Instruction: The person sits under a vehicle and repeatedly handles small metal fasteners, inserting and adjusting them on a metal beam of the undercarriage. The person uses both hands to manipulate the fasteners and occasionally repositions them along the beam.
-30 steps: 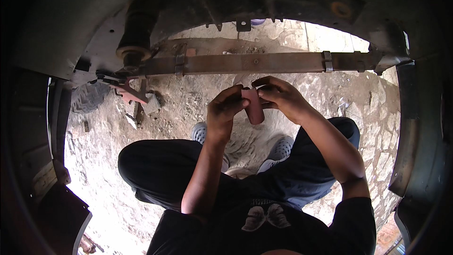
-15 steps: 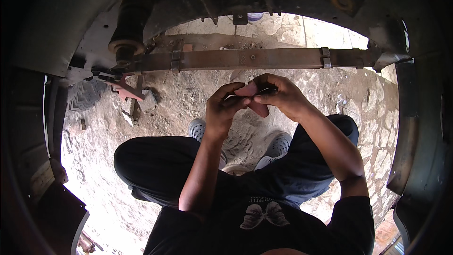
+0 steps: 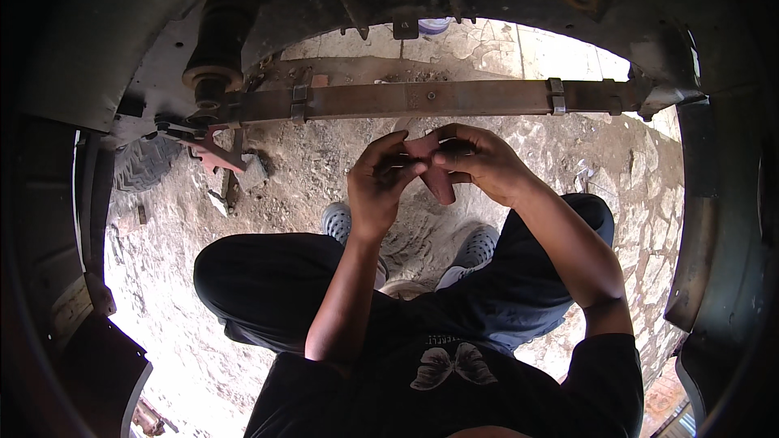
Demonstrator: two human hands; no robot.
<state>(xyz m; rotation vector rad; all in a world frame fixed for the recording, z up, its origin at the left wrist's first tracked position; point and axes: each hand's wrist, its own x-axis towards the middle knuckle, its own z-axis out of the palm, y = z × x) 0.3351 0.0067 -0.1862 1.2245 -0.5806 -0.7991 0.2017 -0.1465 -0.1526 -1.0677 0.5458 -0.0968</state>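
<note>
A small reddish-brown sheet [image 3: 440, 187], bent and looking like sandpaper, is held up between my two hands over the ground. My left hand [image 3: 376, 182] pinches its left side between thumb and fingers. On the other side, my right hand [image 3: 491, 169] grips it with the thumb in front and fingers curled behind. The sheet's top edge and lower end show, while its middle is partly covered by my fingertips. Just beyond my hands, apart from them, runs a rusty leaf spring [image 3: 357, 100] with metal clips.
Dark vehicle bodywork [image 3: 714, 219] arches around me on both sides and overhead. At the upper left hangs a dark cylindrical part [image 3: 217, 45]. Below it stand a red metal support [image 3: 213, 154] and a grey treaded tyre [image 3: 144, 164]. Rough stony ground [image 3: 300, 166] lies beneath.
The sheet has turned in my fingers, and more of its upper part and lower end shows. My left hand's fingers have opened slightly and shifted a little left.
</note>
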